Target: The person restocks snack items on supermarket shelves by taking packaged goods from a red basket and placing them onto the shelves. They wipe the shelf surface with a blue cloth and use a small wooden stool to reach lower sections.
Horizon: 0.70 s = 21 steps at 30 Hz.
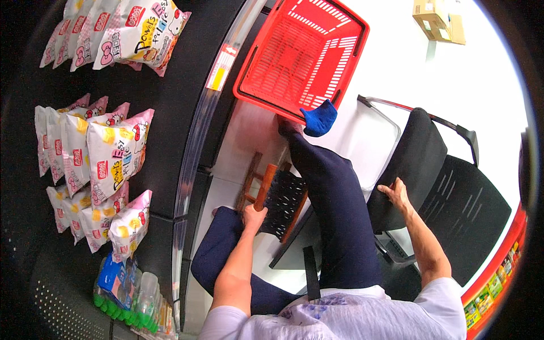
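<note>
My left hand (254,219) is closed around the wooden rail of a small stool (265,190) with a black woven seat, beside my bent left leg. My right hand (396,194) rests on the black padded seat of an office chair (418,153), its thumb and fingers apart. Past my extended right leg stands a red plastic shopping basket (283,99) with slotted walls. A blue cloth (321,118) hangs over the basket's near right corner.
Black shelving (164,141) at left bears several pink and white snack bags (116,156) and green-capped bottles (146,297). A cardboard box (435,22) sits on the white floor at far right. Colourful packets (493,286) line a red rack at lower right.
</note>
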Tool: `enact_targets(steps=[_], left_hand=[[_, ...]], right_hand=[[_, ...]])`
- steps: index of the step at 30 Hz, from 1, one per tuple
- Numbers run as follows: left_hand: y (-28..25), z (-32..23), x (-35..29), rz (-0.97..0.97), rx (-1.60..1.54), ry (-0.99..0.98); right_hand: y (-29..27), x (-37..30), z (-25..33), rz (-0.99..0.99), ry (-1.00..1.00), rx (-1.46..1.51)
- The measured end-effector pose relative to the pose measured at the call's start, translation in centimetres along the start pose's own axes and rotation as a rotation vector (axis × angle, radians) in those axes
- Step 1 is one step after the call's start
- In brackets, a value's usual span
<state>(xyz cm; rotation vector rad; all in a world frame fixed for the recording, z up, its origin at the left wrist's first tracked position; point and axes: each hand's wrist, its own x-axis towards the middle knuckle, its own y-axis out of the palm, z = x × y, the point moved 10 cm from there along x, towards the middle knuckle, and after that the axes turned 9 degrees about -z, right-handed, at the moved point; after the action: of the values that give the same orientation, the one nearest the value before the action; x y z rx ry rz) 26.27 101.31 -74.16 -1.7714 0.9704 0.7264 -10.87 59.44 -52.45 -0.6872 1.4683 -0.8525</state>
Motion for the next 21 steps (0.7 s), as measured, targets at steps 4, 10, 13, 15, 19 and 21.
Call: enact_targets(steps=[4, 10, 13, 15, 19, 21], left_hand=[[1.7, 0.4, -0.3, 0.052, -0.067, -0.021], [3.7, 0.0, -0.3, 0.089, -0.051, 0.076], [6.5, 3.3, 0.3, 0.133, 0.006, 0.076], [7.9, 4.1, 0.9, 0.132, 0.023, 0.114], [8.6, 4.9, 1.0, 0.208, 0.046, 0.07], [8.1, 4.9, 0.6, 0.146, -0.049, 0.089]], right_hand=[[0.3, 0.1, -0.3, 0.021, 0.002, 0.005], [0.6, 0.0, -1.3, 0.025, 0.066, 0.038], [0.3, 0.1, -1.1, 0.027, 0.078, 0.05], [0.4, 0.2, -1.1, 0.023, 0.081, 0.068], [0.7, 0.4, -1.2, 0.029, 0.075, 0.079], [0.5, -0.2, -0.5, 0.078, 0.104, 0.081]])
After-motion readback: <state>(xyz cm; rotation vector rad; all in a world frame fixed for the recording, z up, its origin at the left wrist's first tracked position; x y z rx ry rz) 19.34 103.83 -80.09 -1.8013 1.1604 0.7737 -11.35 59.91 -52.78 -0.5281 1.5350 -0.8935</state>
